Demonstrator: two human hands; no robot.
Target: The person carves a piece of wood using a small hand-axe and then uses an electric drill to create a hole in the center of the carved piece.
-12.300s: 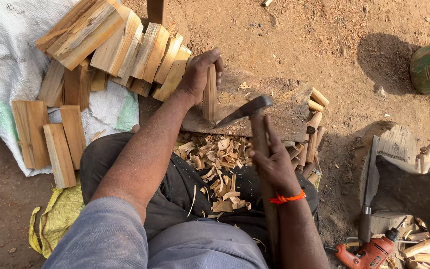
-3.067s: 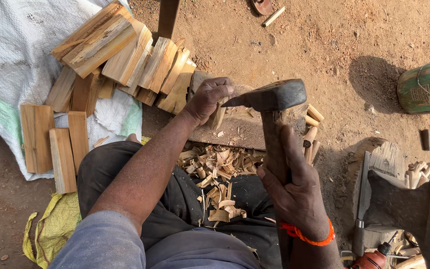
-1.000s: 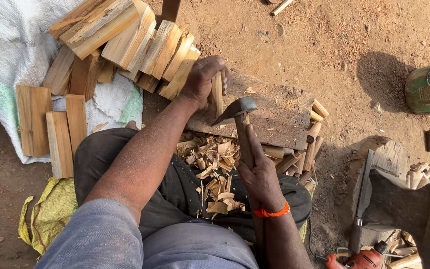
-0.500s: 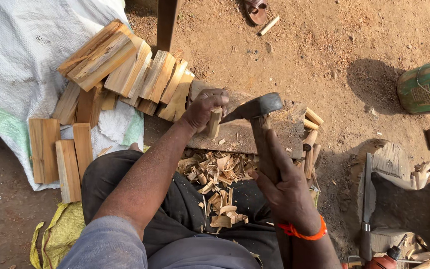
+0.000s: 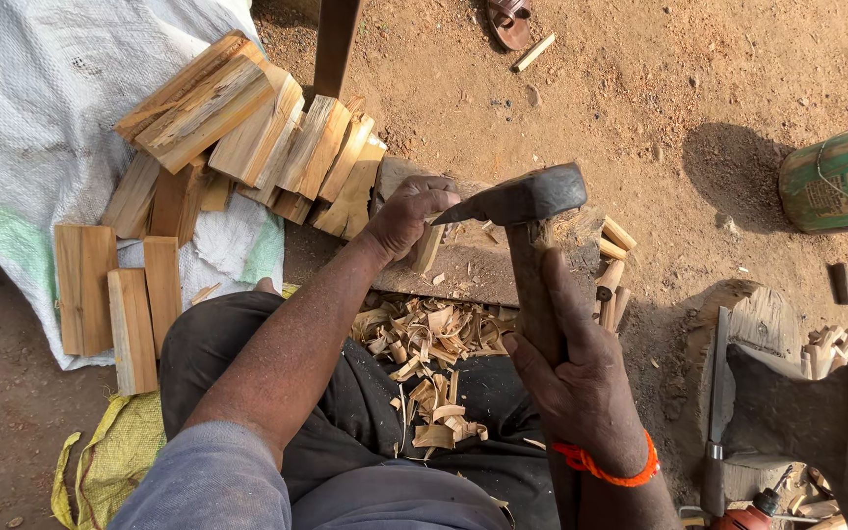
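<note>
My left hand [image 5: 402, 218] grips a small upright piece of wood [image 5: 429, 248] standing on a flat chopping block [image 5: 478, 275]. My right hand [image 5: 569, 378], with an orange band at the wrist, is closed around the wooden handle of a hatchet [image 5: 527, 216]. The dark metal head is raised just above and to the right of the wood piece, its edge pointing towards my left fingers. Pale wood shavings [image 5: 434, 353] lie heaped between my knees, below the block.
A stack of split wooden slats [image 5: 247, 137] and flat boards [image 5: 115, 294] rests on a white sack [image 5: 41, 108] at the left. Short shaped pegs [image 5: 612, 270] lie right of the block. A chisel [image 5: 716, 412], a green drum [image 5: 841, 177] and a sandal [image 5: 509, 20] sit on the dirt.
The hatchet has risen from the wood piece: one second ago its head was down at the block, now it is lifted above it. My left hand keeps holding the wood piece.
</note>
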